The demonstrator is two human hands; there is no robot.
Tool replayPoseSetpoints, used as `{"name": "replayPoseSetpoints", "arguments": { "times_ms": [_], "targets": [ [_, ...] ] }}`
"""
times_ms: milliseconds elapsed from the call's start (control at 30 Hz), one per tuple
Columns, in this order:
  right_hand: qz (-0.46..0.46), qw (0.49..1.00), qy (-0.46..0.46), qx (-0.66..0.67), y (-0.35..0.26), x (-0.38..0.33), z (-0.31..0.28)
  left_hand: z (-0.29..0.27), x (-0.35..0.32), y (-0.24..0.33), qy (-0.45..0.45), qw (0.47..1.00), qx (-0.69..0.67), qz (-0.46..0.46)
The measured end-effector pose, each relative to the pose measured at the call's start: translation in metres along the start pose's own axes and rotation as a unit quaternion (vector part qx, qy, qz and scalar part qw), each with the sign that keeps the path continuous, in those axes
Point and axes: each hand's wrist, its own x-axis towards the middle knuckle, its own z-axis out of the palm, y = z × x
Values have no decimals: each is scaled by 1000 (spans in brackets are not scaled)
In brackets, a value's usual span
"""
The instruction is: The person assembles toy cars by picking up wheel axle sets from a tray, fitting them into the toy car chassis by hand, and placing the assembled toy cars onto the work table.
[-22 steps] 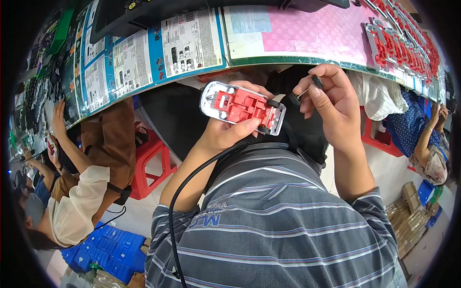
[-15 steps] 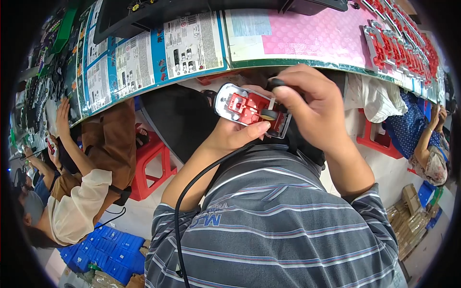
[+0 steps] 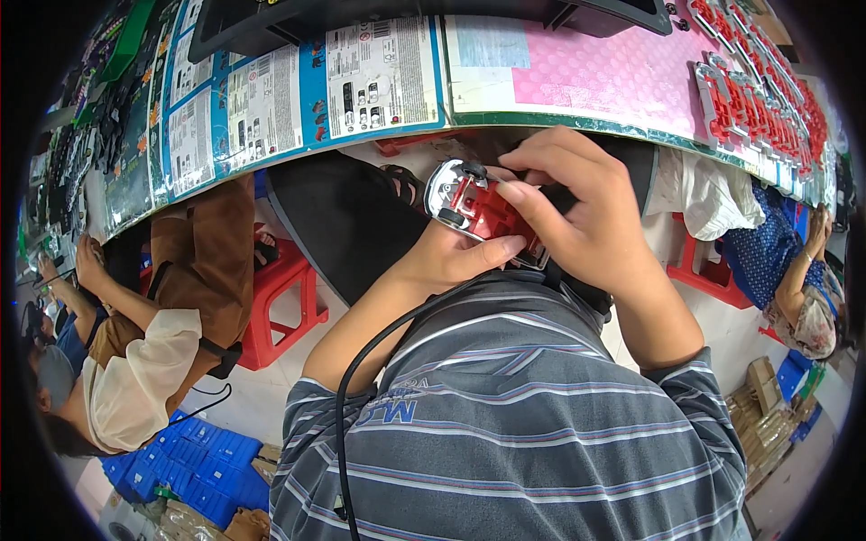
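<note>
My left hand point(image 3: 460, 254) is closed round a toy car, its thumb along the near side. The car lies underside up, with a red chassis point(image 3: 487, 219) and a pale, shiny body point(image 3: 441, 187). Across its left end sit two black wheels, a far wheel point(image 3: 474, 169) and a near wheel point(image 3: 452, 217). Over the car's right part, my right hand point(image 3: 577, 203) has thumb and forefinger brought together at the chassis. What lies between those fingertips is too small to make out. The car's right end is partly hidden by my hands.
Ahead is the table edge point(image 3: 505, 118), with a black tray point(image 3: 424, 16) on top. Rows of red-and-silver toy parts point(image 3: 740, 104) lie at the right. Co-workers sit on both sides, near red stools point(image 3: 280, 307). A black cable point(image 3: 347, 379) runs down my front.
The wheels at the chassis's right part half a second ago now show at its left end. My right hand has come down and left onto the car. The left co-worker's hand has moved down.
</note>
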Motion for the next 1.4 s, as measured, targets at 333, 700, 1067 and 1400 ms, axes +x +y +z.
{"name": "replayPoseSetpoints", "arguments": {
  "times_ms": [333, 700, 1067, 1400],
  "targets": [
    [31, 999, -29, -27, -5, -34, -9, -2, 7, -3, 43, 994, -41, 90],
    [-42, 997, 31, -61, 1, -38, -9, -5, 8, -10, 55, 990, -42, 125],
    [20, 973, 182, -140, 36, -8, -78, -7, -1, -6, 68, 991, -59, 94],
    [105, 955, 252, -114, 44, 29, -110, -7, 4, -12, 76, 992, -69, 69]
  ]
}}
